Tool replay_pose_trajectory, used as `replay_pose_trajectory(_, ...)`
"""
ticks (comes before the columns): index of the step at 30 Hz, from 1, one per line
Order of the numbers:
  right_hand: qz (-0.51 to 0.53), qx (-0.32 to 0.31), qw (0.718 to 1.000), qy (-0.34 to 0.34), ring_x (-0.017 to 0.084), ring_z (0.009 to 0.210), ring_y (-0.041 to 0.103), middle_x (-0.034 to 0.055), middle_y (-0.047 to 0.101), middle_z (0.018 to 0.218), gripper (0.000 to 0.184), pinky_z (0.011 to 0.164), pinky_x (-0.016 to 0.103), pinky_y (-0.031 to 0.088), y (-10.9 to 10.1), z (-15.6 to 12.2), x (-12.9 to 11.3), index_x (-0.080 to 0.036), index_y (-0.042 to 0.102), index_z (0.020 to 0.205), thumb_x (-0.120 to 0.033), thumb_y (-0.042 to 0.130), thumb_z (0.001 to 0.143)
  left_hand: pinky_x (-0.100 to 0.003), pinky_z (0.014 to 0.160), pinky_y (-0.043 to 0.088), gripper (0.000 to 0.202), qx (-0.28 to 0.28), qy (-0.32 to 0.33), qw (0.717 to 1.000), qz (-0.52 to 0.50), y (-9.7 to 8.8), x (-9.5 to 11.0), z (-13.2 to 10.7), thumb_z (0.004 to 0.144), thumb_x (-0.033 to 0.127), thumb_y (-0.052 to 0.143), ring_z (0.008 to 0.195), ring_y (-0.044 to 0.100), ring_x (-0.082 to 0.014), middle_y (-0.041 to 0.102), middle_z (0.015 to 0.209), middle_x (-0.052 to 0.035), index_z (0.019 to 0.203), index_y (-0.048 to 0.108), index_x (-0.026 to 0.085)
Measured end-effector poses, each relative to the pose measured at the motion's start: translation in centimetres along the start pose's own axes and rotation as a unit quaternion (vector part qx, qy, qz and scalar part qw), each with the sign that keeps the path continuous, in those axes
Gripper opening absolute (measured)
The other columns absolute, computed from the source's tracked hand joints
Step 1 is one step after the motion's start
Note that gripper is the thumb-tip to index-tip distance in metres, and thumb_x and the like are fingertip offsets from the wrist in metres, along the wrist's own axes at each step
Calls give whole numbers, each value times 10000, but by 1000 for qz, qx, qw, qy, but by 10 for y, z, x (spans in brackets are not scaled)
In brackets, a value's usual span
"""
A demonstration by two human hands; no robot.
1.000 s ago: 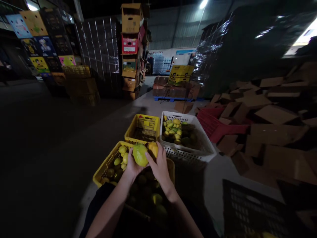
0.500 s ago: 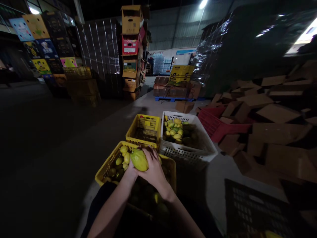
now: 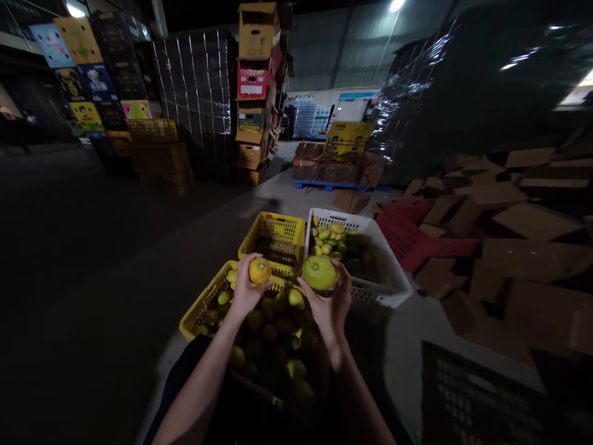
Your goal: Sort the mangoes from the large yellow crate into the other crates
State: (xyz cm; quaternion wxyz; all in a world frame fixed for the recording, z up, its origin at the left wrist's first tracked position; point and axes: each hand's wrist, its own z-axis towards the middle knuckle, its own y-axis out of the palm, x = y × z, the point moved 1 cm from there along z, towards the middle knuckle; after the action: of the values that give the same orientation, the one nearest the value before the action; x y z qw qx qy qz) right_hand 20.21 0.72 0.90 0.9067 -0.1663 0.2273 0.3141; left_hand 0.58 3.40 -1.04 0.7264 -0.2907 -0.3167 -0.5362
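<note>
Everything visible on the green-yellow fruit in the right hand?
The green-yellow fruit is rounded, apparently whole, its skin fairly smooth, a small round mark facing the camera. The right hand holds it from below and the right. In view, it overlaps the near-left corner of the white crate; nothing else visibly touches it.

No word, number or brand can be read for certain. At 11 o'clock, in the tall stack, the brown top box point(image 3: 258, 38) bears small faint print, the red box point(image 3: 252, 74) under it a pale label point(image 3: 252, 89), and the next box down a green printed panel point(image 3: 250, 121), all too small to make out. Blurred markings on the dark blue carton point(image 3: 98, 82) at 10 o'clock and the yellow box point(image 3: 347, 138) at 1 o'clock are likewise illegible.
</note>
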Motion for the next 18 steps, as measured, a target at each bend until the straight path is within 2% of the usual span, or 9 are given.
replay_pose_trajectory(3, 42, -43, 998, 3, 277, 1121, 625, 114, 617, 1229, 597, 958, 480, 553, 4, -4, -5, -235, 514, 1316, -294, 784, 787, -452, 1062, 460, 493, -7, 60, 998, 11, 4, 6, -1, 752, 241, 806, 1191, 596, -275, 613, 1228, -91, 1208, 620, 246)
replay_pose_trajectory(7, 63, -72, 995, -30, 258, 1151, 618, 103, 602, 1255, 525, 982, 463, 551, 8, -10, -24, -256, 512, 1291, -192, 714, 810, -446, 1072, 451, 525, -16, 91, 996, -4, 7, 14, -1, 785, 275, 804, 1214, 600, -274, 639, 1270, -93, 1270, 605, 261)
replay_pose_trajectory(10, 63, -78, 994, -47, 263, 1196, 601, 116, 578, 1282, 507, 1013, 485, 532, 9, -12, -29, -258, 479, 1294, -155, 661, 833, -454, 1119, 411, 509, -20, 74, 997, -13, 5, 18, -1, 802, 309, 798, 1278, 572, -283, 638, 1323, -105, 1273, 610, 259)
replay_pose_trajectory(14, 70, -71, 995, -22, 283, 1219, 585, 128, 557, 1296, 542, 1039, 523, 503, 9, -14, -23, -256, 431, 1299, -156, 653, 814, -483, 1153, 372, 513, -18, 48, 999, -19, 1, 24, -1, 780, 329, 815, 1305, 557, -301, 639, 1345, -113, 1251, 629, 250)
replay_pose_trajectory(18, 79, -79, 994, 1, 291, 1236, 570, 127, 551, 1303, 556, 1057, 536, 480, 11, -17, -19, -257, 419, 1293, -164, 658, 800, -483, 1150, 376, 504, -43, 45, 998, -30, 1, 27, -2, 779, 319, 814, 1306, 559, -303, 644, 1352, -113, 1250, 644, 255)
